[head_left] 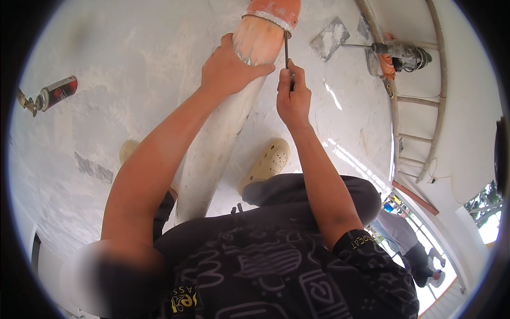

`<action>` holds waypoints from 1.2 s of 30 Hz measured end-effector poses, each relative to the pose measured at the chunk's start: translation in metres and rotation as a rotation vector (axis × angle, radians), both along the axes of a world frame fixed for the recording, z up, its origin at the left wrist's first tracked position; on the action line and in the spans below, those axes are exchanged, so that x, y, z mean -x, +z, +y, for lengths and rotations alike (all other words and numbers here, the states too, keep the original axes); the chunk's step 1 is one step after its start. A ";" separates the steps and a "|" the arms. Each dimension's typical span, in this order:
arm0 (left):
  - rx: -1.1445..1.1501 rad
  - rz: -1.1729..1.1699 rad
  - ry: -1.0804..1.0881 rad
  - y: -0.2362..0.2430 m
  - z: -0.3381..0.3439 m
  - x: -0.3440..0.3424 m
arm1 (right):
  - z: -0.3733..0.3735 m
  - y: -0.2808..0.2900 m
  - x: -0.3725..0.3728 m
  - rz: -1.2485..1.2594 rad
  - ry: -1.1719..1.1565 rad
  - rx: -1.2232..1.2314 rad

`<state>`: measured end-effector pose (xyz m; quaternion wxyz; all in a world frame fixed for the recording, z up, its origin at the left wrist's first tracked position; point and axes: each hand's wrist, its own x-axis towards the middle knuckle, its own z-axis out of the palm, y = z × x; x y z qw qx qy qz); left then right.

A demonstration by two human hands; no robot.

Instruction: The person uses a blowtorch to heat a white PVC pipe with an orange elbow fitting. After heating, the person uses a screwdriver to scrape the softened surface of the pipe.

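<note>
A long whitish pipe (212,154) runs up between my legs, its far end stained orange. An orange fitting (273,11) with a rough pale rim sits around that end. My left hand (228,69) is closed round the pipe just below the fitting, thumb stretched across the top. In my right hand (295,95) is a thin dark metal rod-like tool (287,50), held between thumb and fingers. Its far tip touches the fitting's rim on the right side. My fingers hide the tool's grip, so its exact kind is unclear.
A gas canister with a brass torch head (58,93) lies at the left. At the right are a power drill with a long bit (404,57), a bamboo-like ladder (419,100) and a grey-smeared flat plate (329,38). Another person (398,234) is at the lower right.
</note>
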<state>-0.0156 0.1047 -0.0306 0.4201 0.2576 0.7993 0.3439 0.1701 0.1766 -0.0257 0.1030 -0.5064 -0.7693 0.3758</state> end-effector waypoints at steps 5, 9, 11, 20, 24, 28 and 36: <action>-0.008 0.048 0.020 -0.003 0.001 -0.002 | 0.009 0.009 -0.001 -0.002 -0.006 0.056; 0.017 0.068 0.003 -0.007 0.007 -0.001 | 0.000 0.018 0.026 0.096 -0.130 0.265; 0.019 0.081 0.002 -0.009 0.008 -0.001 | -0.002 0.029 0.038 0.133 -0.170 0.285; 0.041 0.120 -0.022 -0.011 0.007 -0.005 | 0.007 0.043 0.039 0.156 -0.243 0.365; 0.072 0.116 -0.024 -0.010 0.009 -0.003 | 0.048 0.035 0.016 -0.256 0.122 -0.098; 0.105 0.126 -0.037 -0.009 0.010 -0.004 | 0.051 0.033 0.015 -0.029 0.070 0.127; 0.080 0.104 -0.035 -0.005 0.009 -0.002 | 0.049 0.019 0.007 0.323 -0.112 0.582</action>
